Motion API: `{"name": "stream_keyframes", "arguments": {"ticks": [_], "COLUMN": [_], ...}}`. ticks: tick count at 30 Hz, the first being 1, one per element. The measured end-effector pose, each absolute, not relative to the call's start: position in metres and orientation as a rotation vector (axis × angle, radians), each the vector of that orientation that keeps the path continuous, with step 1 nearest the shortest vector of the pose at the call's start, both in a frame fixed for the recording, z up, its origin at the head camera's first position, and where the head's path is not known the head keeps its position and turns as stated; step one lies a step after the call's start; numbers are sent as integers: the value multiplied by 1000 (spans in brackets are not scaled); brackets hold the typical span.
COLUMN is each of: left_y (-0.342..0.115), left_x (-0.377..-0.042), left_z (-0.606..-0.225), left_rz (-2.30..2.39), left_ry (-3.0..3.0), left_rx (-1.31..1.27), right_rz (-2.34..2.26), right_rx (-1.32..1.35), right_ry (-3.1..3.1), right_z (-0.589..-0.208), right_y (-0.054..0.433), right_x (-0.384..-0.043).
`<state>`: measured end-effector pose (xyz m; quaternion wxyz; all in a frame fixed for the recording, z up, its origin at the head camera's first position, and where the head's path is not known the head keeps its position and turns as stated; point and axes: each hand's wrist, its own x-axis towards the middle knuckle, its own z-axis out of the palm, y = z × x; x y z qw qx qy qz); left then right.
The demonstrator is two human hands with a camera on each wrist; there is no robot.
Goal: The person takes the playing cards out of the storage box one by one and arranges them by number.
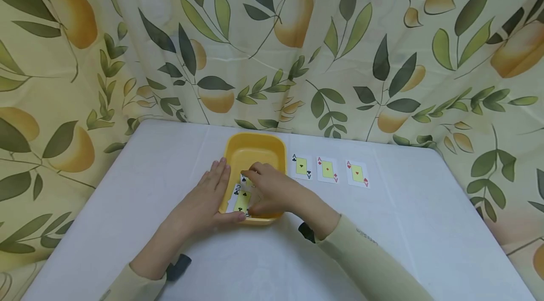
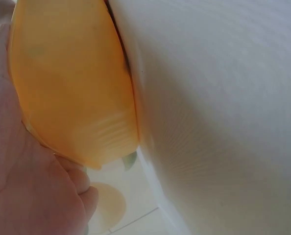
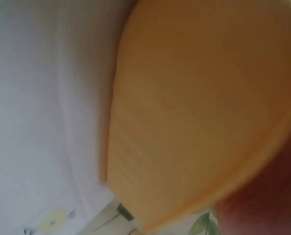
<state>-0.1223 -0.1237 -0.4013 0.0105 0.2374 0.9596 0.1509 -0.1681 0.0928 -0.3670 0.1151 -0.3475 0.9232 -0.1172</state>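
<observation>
A yellow plastic tray (image 1: 257,139) stands on the table. My left hand (image 1: 199,202) rests along its left rim, fingers extended and thumb at the front left corner. In the left wrist view that hand lies against the tray's outer wall (image 2: 74,78). Inside the tray a two of clubs (image 1: 242,199) leans at the left. Behind it another playing card (image 1: 245,180) shows, partly covered by my right hand (image 1: 272,190). The right hand reaches over the tray's right rim, its curled fingers and thumb gripping at this card's edges. Its palm side is hidden.
To the right of the tray, three aces lie face up in a row: clubs (image 1: 301,167), diamonds (image 1: 327,169) and hearts (image 1: 357,174). A white cloth (image 1: 403,235) covers the table. Behind it hangs a curtain (image 1: 272,69) printed with fruit and leaves.
</observation>
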Motion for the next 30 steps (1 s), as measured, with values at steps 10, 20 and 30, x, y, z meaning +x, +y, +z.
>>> {"name": "stream_keyframes", "arguments": {"ticks": [10, 20, 30], "left_y": [-124, -125, -126], "left_x": [-123, -124, -124], "left_z": [-402, -402, -403], "left_rz": [470, 496, 476], "left_ry": [2989, 2977, 2993], "left_rx": [753, 763, 774], "right_rz": [-76, -139, -99], "right_rx": [-963, -1080, -1047], "right_ry": [2729, 2701, 2725], "right_z": [-388, -390, -390], "right_y": [73, 78, 73], "right_x": [-167, -180, -186]}}
